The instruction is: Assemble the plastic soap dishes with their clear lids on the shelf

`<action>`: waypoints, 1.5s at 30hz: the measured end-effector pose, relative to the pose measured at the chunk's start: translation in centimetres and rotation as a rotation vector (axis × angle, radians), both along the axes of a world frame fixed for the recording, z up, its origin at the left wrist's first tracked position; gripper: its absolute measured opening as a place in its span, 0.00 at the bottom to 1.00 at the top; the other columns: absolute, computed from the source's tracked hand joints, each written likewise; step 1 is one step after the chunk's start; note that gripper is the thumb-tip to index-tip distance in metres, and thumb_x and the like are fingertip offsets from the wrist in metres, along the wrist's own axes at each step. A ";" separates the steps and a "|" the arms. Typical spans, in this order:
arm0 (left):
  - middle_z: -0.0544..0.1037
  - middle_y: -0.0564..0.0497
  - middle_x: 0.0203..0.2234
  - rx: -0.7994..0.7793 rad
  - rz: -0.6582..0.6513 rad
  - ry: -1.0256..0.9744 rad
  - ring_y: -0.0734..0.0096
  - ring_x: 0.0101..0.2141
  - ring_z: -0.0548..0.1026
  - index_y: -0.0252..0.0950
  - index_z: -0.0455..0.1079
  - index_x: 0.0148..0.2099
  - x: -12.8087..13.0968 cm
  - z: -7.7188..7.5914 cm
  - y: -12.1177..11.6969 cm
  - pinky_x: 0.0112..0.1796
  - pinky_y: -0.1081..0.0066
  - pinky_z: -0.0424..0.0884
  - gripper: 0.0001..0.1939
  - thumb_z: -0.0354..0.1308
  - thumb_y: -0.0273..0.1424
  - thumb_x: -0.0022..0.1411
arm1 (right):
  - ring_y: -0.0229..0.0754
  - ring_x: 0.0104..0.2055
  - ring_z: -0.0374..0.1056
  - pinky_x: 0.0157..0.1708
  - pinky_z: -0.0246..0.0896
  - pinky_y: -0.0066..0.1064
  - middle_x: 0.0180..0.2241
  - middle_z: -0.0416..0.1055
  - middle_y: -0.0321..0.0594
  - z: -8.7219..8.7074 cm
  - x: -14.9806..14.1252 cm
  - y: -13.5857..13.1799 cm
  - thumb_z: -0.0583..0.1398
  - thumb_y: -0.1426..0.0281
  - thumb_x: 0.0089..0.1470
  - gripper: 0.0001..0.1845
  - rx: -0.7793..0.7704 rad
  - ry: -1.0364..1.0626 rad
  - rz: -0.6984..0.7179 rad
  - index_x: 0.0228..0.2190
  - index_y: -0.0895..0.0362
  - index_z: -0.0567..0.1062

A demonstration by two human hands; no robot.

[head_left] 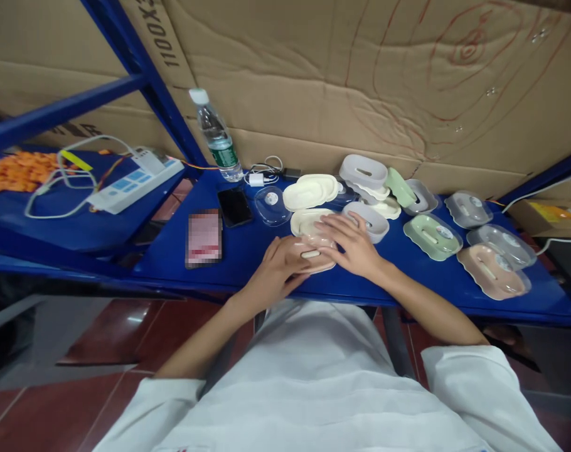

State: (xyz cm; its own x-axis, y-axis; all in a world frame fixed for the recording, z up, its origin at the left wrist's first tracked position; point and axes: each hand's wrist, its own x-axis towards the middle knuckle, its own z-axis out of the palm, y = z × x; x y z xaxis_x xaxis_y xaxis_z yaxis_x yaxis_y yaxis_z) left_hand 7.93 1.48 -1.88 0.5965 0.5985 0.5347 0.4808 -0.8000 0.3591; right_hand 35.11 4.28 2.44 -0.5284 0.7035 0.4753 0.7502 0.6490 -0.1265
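A pinkish soap dish (310,255) with a pale raised bar lies near the front edge of the blue table, under a clear lid. My left hand (278,267) curls round its left side, fingers closed on it. Over its right end is my right hand (349,245), with the thumb and fingers on either side of the clear lid (319,241); the exact contact is partly hidden. Just behind sits a cream soap dish (304,221), close to the right fingertips. Beyond that are stacked cream trays (310,191). A loose clear lid (272,206) rests to their left.
Grey soap dishes (363,171) and a green insert (401,187) stand at the back. Lidded green (431,237) and pink boxes (490,271) are on the right. Leftward are a phone (234,206), a pinkish-screened device (204,238), a water bottle (221,147) and a power strip (137,186).
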 end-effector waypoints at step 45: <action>0.66 0.40 0.67 -0.337 0.138 -0.134 0.49 0.68 0.66 0.44 0.60 0.75 -0.9 -1.1 1.9 0.69 0.48 0.65 0.39 0.70 0.40 0.67 | 0.50 0.73 0.61 0.71 0.56 0.51 0.69 0.71 0.43 -2.3 -2.9 -0.7 0.53 0.72 0.76 0.25 -0.038 -0.206 0.364 0.68 0.49 0.72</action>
